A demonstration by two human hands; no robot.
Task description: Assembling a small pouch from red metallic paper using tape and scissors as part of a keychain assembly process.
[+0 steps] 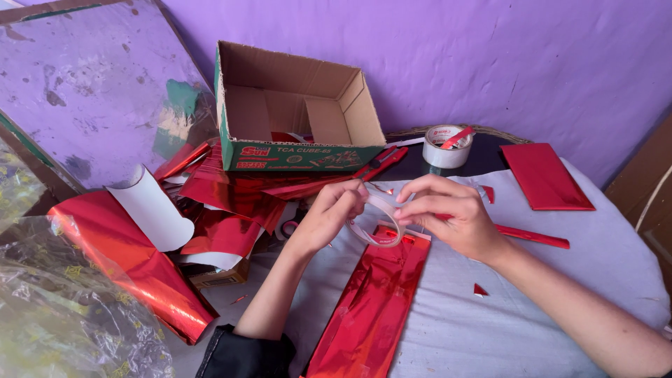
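- The left hand (329,213) sits at the centre of the frame, its fingers pinched on the left side of a clear tape roll (378,222).
- The right hand (448,213) is just to the right of it, fingertips closed on the upper right edge of the same roll, so both hands grip it between them.
- The roll hangs just above the top end of a long strip of shiny red foil (371,308), which runs from the centre down to the lower middle of the frame on a pale grey cloth (490,329).
- An open cardboard box (294,105) stands at the upper centre against a purple wall (455,56), with loose red foil sheets (224,203) heaped below and to its left.
- A second tape roll (448,147) (white, with a red scrap on top) lies at the upper right, near a flat red foil packet (546,175).
- A red foil roll (133,266) with a white inner side slants across the lower left, beside crinkled clear plastic wrap (63,322).
- A thin red strip (532,236) lies right of the right hand.
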